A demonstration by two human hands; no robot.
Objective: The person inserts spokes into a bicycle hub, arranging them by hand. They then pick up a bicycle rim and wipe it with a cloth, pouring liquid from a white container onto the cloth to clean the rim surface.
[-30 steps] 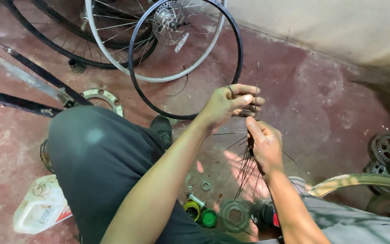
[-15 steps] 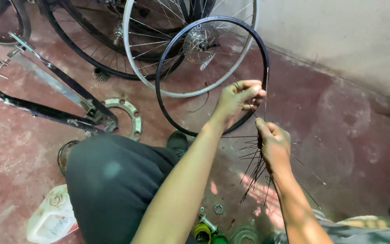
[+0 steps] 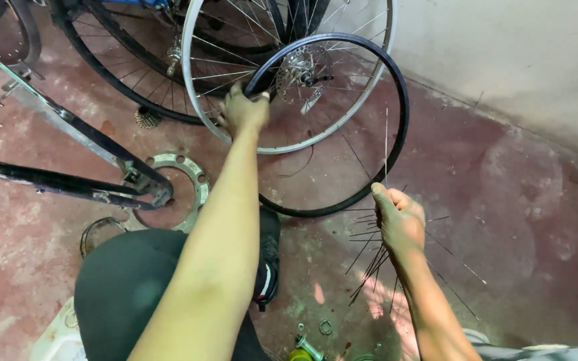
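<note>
The bare black bicycle rim (image 3: 396, 160) stands upright on the red, worn concrete floor (image 3: 516, 220), leaning against a silver spoked wheel (image 3: 199, 113) beside the pale wall (image 3: 503, 47). The left hand (image 3: 243, 110) is closed around its top edge. The right hand (image 3: 399, 220) is closed on a bundle of thin spokes (image 3: 369, 264). A green-capped bottle (image 3: 300, 353) lies at the bottom edge; its contents cannot be seen.

A single head-worn camera is looking steeply down from close above the person's knee (image 3: 135, 287) and outstretched arms, facing forward toward the red floor (image 3: 516, 200) and the wall (image 3: 503, 53).
</note>
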